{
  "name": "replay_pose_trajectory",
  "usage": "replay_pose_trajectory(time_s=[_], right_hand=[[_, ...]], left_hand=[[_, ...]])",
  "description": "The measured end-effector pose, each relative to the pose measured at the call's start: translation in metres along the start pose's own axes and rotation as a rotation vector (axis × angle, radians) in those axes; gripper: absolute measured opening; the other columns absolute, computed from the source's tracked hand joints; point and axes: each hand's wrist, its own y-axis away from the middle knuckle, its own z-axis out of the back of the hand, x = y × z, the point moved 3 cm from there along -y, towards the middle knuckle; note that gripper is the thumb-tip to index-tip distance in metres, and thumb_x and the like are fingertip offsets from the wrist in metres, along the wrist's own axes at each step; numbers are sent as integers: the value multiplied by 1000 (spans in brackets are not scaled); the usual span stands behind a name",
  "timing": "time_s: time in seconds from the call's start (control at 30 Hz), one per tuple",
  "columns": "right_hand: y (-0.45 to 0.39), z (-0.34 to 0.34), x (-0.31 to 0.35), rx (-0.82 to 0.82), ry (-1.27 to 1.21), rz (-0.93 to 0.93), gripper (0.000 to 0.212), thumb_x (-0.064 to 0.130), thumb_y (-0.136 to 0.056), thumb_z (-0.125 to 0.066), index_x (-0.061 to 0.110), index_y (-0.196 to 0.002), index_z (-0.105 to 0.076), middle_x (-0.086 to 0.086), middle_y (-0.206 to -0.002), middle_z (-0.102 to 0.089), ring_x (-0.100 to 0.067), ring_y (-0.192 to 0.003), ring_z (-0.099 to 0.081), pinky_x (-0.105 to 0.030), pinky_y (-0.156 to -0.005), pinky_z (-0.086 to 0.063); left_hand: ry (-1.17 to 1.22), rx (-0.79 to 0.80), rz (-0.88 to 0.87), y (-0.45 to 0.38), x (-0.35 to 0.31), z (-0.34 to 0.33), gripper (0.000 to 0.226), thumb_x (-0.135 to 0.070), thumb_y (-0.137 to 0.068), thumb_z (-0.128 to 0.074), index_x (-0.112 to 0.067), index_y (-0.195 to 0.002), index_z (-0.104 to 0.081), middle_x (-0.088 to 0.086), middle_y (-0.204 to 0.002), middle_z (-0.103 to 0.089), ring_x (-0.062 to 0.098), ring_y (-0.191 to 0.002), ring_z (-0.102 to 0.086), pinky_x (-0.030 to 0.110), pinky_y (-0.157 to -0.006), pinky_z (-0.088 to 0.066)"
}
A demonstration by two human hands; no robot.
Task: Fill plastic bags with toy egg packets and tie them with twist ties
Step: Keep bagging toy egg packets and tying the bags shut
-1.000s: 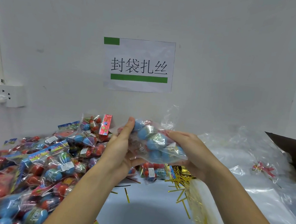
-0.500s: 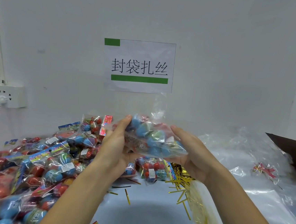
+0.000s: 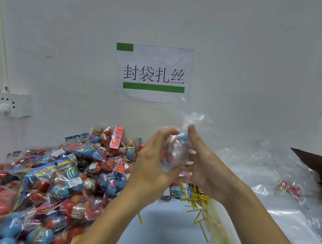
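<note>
The left hand (image 3: pixel 152 164) and the right hand (image 3: pixel 205 165) are raised together in front of the wall, both closed around one clear plastic bag (image 3: pixel 175 152) that holds toy eggs; a blue egg shows at its top between the fingers. The bag is blurred, but its long axis stands about upright, and its loose open end (image 3: pixel 194 119) points up, above the right thumb. The left hand wraps the bag from the left side and the right hand presses it from the right, with the fingertips of both meeting on the plastic. Below and to the left, a big heap of toy egg packets (image 3: pixel 52 180) lies on the surface (image 3: pixel 165 230). Gold twist ties (image 3: pixel 198 200) lie scattered just under the hands, near the right forearm. Empty clear bags (image 3: pixel 259 170) are spread to the right. On the wall hangs a paper sign (image 3: pixel 153 74) with green bars, and a white power socket (image 3: pixel 6 104) is at the left.
</note>
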Motion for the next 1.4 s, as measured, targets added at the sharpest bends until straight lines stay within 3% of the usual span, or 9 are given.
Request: replay_pose_trajectory(time_s=[0.17, 0.3, 0.4, 0.5, 0.63, 0.83, 1.0, 1.13, 1.4], right_hand=[[-1, 10, -6, -29, -139, 45, 35, 19, -91, -65, -1, -120, -64, -24, -115, -70, -34, -100, -70, -46, -83, -59], [1, 25, -7, 103, -222, 46, 35, 18, -78, -72, 1, -109, -68, -24, -107, -68, -34, -93, -68, -47, -83, -59], [2, 28, -10, 223, -307, 68, 18, 11, -77, -69, 7, -94, -75, -21, -101, -70, -34, -95, -71, -47, -82, -60], [3, 27, -12, 357, -326, 109, 43, 5, -79, -65, 6, -122, -66, -30, -121, -64, -44, -111, -65, -54, -93, -54], [2, 38, -17, 330, -207, 161, 75, -4, -68, -68, 9, -140, -51, -41, -139, -44, -54, -124, -47, -72, -111, -23], [3, 41, -19, 348, -167, 124, 69, -11, -72, -65, 13, -136, -56, -33, -137, -51, -51, -125, -52, -59, -109, -38], [-2, 41, -20, 190, 131, 41, 53, -6, -91, -63, 22, -136, -54, -15, -126, -67, -36, -115, -66, -58, -100, -51], [-7, 30, -24, 66, 73, 53, 47, -8, -94, -60, 20, -132, -55, -16, -123, -68, -32, -109, -69, -53, -93, -56], [-15, 7, -30, 7, -227, 120, 50, 11, -81, -76, 10, -124, -51, -14, -111, -74, -28, -101, -72, -46, -88, -59]], left_hand=[[206, 228, 18, 3, -3, -1, 75, -17, -76, -85, -29, -134, -39, -16, -131, -59, 9, -122, -60, 21, -95, -51], [141, -144, 226, -4, 11, 22, 35, -38, -92, -67, -33, -122, -52, -17, -129, -56, 5, -121, -54, 24, -91, -49], [129, -124, 413, -5, 23, 26, 50, -59, -85, -61, -37, -128, -49, -17, -128, -54, 4, -120, -50, 22, -92, -43], [394, 14, 493, -4, 32, 24, 49, -55, -82, -65, -28, -122, -60, -13, -104, -71, 13, -104, -67, 39, -90, -56], [444, 120, 333, -3, 33, 32, 49, -41, -74, -72, -27, -120, -63, -1, -114, -71, 18, -107, -68, 34, -85, -58], [400, 84, 278, -3, 27, 37, 48, -35, -71, -82, -34, -116, -66, -8, -111, -70, 11, -104, -68, 24, -75, -58], [132, -142, 343, -5, 22, 36, 68, -57, -61, -77, -41, -120, -48, -12, -122, -53, -9, -108, -55, 8, -76, -49], [153, -335, 549, 2, 29, 23, 100, -70, -50, -77, -40, -133, -28, -1, -141, -36, 17, -128, -45, 42, -104, -45], [612, -88, 720, 12, 39, -13, 87, -48, -57, -92, -29, -131, -51, 0, -117, -73, 19, -105, -72, 47, -92, -57]])
